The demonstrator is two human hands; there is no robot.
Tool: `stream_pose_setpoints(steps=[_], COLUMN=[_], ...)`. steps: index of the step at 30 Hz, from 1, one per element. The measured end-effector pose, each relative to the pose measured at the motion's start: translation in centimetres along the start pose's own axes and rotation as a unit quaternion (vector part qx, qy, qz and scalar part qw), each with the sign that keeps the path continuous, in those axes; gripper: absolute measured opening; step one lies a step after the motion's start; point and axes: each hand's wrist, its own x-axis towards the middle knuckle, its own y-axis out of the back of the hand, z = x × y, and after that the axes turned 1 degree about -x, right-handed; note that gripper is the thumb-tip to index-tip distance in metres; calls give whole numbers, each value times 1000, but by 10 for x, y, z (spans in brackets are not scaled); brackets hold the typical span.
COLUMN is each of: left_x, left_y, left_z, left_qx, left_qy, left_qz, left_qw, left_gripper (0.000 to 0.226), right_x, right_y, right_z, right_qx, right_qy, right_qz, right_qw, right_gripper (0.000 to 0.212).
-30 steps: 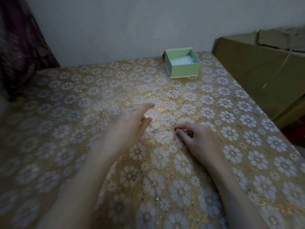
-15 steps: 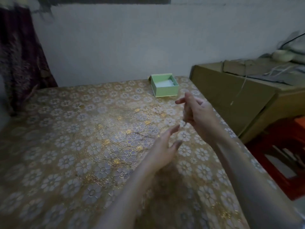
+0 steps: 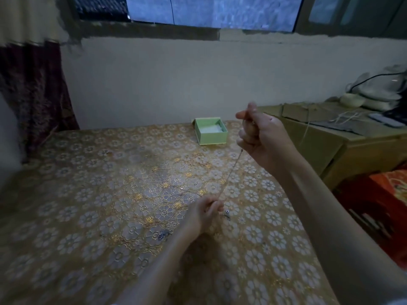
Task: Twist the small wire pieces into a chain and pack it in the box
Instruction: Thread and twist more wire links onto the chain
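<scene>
A thin wire chain [image 3: 230, 173] stretches taut in the air above the table. My right hand [image 3: 261, 134] is raised, fingers curled round the chain's upper end. My left hand [image 3: 206, 211] is lower, near the table, pinching the chain's lower end. An open pale green box [image 3: 211, 134] with a white lining stands at the table's far edge, just left of my right hand. A small metal piece [image 3: 226, 213] lies on the cloth beside my left hand.
The table carries a gold floral cloth [image 3: 88, 205]. A few tiny metal bits [image 3: 163, 234] lie left of my left forearm. A cardboard box [image 3: 330, 137] with cords and white items on top stands at the right. A dark curtain [image 3: 33, 95] hangs at the left.
My right hand has lifted from the table and raised the chain. My left hand has gone from open to pinching the chain's lower end. The camera has tilted upward.
</scene>
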Motion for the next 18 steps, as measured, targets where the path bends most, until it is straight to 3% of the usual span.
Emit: stream_pose_setpoints(steps=[5,10,14,18], left_x=[-20,-63,-108,-142], left_y=[21,52,56,47], left_z=[14,20,36,60], left_qx=[-32,-39,-92,-300], left_qy=[-9,22,25,34], left_qz=[24,135,92,28], left_qw=[999,990,991,953], left_gripper=[16,28,38,50], right_x=[-11,-53,-88,-117], right_y=[5,5,-21,-51], right_z=[-11,10,29,36], right_qx=[67,145,179,165], right_qy=[-7,-77,-145,-152], right_qz=[45,44,-8,-93], right_qw=[997,985,973,970], right_gripper=[44,26,19,16])
